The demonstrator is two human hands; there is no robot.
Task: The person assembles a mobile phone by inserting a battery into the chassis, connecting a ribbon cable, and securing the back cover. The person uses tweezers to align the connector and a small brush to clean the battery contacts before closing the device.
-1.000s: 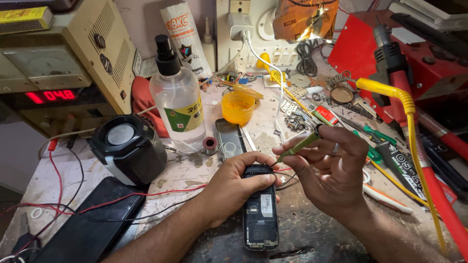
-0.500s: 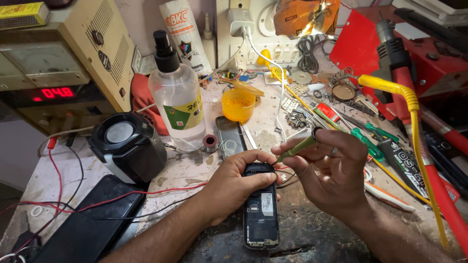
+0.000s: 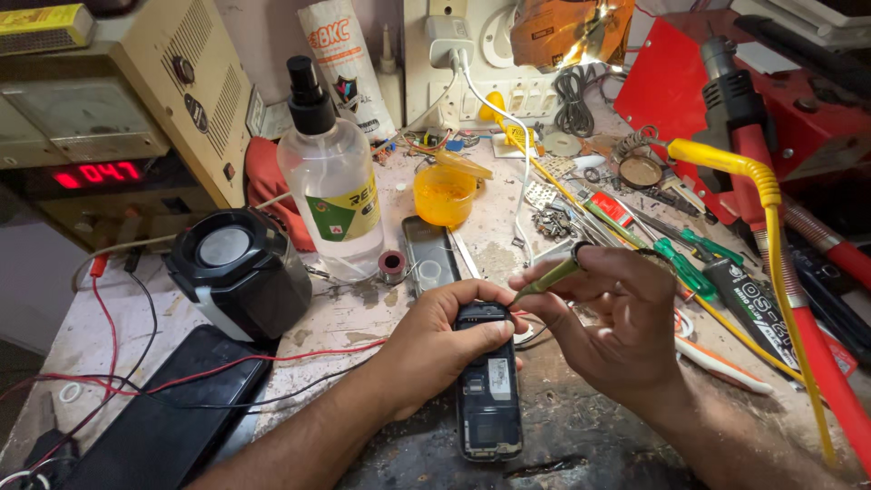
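- the power supply unit [image 3: 118,136], a beige box with a red glowing readout on its dark front panel, fills the corner up and left of the opened phone [image 3: 488,381]; a flat yellow box [image 3: 36,27] lies on its top.
- the red toolbox [image 3: 726,91] stands open up and right of the phone, with a yellow hose [image 3: 771,209] arching in front of it.
- the black speaker [image 3: 238,270] squats left of the phone, red and black wires trailing past it.
- the clear spray bottle [image 3: 331,177], black nozzle and a green-and-yellow label, rises up and left of the phone; behind it leans a white tube [image 3: 349,68] with red lettering.
- the orange tub [image 3: 445,193], lid ajar, sits straight above the phone.
- the phone itself lies back-off in the middle of the stained bench [image 3: 581,426], its board bearing a small white sticker.
- the left hand [image 3: 440,349] curls over the phone's upper end, thumb and fingers closed on its edges, as it was a second ago.
- the right hand [image 3: 617,331] pinches a green-handled screwdriver [image 3: 549,279] between thumb and forefinger; over the last second the tip has dropped from above the bench to the phone's top right corner, which suggests work on a screw there is under way.
- a green-handled tool [image 3: 685,268] lies just right of the phone, beside a black label with white print [image 3: 748,299].
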